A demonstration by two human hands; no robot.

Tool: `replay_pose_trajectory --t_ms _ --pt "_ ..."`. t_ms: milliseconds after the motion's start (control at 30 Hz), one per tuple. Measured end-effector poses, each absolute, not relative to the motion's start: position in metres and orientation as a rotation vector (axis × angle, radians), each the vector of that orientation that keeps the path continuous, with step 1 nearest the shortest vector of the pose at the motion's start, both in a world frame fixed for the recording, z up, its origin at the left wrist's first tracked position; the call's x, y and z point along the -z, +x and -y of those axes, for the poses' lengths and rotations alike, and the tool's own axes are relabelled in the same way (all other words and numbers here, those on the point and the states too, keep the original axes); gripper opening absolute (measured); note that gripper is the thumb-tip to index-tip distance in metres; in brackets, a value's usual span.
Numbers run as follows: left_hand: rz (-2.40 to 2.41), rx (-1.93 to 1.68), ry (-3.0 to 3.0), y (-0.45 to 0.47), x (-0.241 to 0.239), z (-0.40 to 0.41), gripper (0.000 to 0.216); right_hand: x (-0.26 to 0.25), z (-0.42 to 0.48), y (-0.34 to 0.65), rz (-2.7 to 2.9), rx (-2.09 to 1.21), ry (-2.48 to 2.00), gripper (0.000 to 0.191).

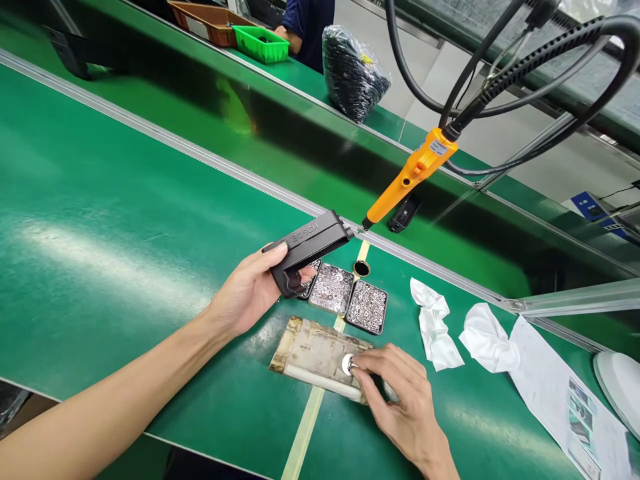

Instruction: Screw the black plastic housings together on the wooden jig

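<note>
My left hand (245,293) is closed around a black plastic housing (315,241) marked BOSCH and holds it tilted above the green bench. With thumb and fingertips, my right hand (407,403) pinches a small round white disc (347,364) with a bit of metal at its side; its exact kind is unclear. Under the disc lies a worn, taped pad (315,350). Just behind the pad stand small trays of metal parts, among them a tray of washers (331,288) and a tray of tiny metal pieces (367,307). The housing partly covers the leftmost tray.
An orange electric screwdriver (407,177) hangs by cables, its tip close to the housing's far end. White crumpled tissues (436,327) and a printed sheet (560,400) lie at right. Beyond the rail are a black part (404,213), a green bin (261,45) and another person's sleeve (313,30).
</note>
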State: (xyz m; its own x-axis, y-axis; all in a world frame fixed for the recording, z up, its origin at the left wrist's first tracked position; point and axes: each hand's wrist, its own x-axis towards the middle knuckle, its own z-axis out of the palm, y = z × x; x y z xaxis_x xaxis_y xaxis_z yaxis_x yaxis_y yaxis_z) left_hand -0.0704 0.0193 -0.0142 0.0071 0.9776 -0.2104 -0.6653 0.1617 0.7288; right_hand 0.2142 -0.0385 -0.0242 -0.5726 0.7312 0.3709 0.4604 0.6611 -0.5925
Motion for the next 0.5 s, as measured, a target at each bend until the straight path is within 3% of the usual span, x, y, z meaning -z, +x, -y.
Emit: replay_pose_trajectory --t_ms 500 --pt "-0.816 -1.316 0.569 -0.0666 0.0128 -0.0094 0.042 0.023 0.0422 0.2074 2.27 -0.561 -1.0 0.022"
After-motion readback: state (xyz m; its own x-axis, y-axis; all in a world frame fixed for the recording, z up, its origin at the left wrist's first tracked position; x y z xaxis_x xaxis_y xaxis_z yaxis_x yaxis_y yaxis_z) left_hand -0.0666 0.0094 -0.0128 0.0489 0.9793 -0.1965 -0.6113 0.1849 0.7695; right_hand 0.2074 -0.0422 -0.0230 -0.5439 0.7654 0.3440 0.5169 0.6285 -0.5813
